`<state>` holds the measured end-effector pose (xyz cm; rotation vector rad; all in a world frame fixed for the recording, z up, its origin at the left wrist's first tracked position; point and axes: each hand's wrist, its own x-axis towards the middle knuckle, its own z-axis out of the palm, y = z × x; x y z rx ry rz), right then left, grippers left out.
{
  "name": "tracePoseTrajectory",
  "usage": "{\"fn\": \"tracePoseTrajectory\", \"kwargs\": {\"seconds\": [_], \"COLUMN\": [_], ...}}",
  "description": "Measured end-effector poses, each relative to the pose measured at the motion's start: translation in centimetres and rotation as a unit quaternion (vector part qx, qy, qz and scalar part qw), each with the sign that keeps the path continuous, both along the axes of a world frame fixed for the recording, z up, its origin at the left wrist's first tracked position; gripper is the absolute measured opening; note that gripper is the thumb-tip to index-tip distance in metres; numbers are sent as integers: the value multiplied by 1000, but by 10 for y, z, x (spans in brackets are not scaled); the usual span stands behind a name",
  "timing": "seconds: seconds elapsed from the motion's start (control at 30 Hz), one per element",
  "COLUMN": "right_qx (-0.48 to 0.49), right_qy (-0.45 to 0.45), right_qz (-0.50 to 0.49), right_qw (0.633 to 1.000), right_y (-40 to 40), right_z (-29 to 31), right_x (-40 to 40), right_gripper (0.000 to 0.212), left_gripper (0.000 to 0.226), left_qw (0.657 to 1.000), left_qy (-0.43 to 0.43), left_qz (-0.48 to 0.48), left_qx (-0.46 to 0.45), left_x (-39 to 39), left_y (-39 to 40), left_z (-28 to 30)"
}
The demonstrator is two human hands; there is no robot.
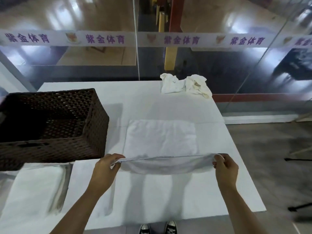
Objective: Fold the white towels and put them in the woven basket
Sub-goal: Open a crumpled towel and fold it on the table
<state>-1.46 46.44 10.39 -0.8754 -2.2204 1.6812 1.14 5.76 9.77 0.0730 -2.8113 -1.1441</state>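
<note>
- Glass wall with a banner strip runs behind the white surface (211, 183); grey floor off the right edge, shoes visible below the near edge.
- Folded towel (36, 184) lies flat at the near-left corner, just in front of the basket.
- Woven basket (94, 132), dark, sits against the left edge; nothing white shows inside it from here.
- Left hand (105, 168) pinches the near-left corner of the white towel (161, 137), thumb over fingers; the corner is lifted off the surface.
- That towel lies mid-surface: its far half is flat, its near hem is raised and stretched taut, with a sag hanging between the two hands.
- Right hand (225, 166) pinches the near-right corner at matching height.
- Crumpled towels (185, 86), two bunches, wait at the far edge, right of centre.
- Step, as judged: folding the near half over the far half. Keep both corners level and the hem taut, carry it forward, and land the corners on the far corners before letting go.
- Room: bare surface beyond the towel allows the carry. The basket wall stands near the left hand; the right edge is near, so avoid drifting right.
</note>
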Motion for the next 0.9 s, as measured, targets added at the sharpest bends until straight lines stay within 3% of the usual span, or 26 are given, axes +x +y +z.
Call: {"fn": "tracePoseTrajectory", "kwargs": {"seconds": [0.2, 0.37, 0.63, 0.9], "right_qx": [53, 63, 84, 84], "right_qy": [-66, -75, -57, -59], "right_qz": [-65, -52, -2, 47], "right_qw": [994, 994, 995, 994], "right_y": [-9, -13, -4, 12], "right_z": [-22, -18, -7, -40], "right_x": [31, 26, -68, -175], "right_gripper": [28, 27, 15, 19], "left_gripper": [16, 12, 6, 5], "left_qw": [995, 991, 994, 987], "left_qy": [-92, -98, -58, -111], "left_qz": [9, 33, 61, 120], "left_qx": [39, 80, 72, 12], "left_x": [25, 7, -85, -188], "left_y": [-10, -14, -7, 8], "left_z": [-17, -22, -9, -28]}}
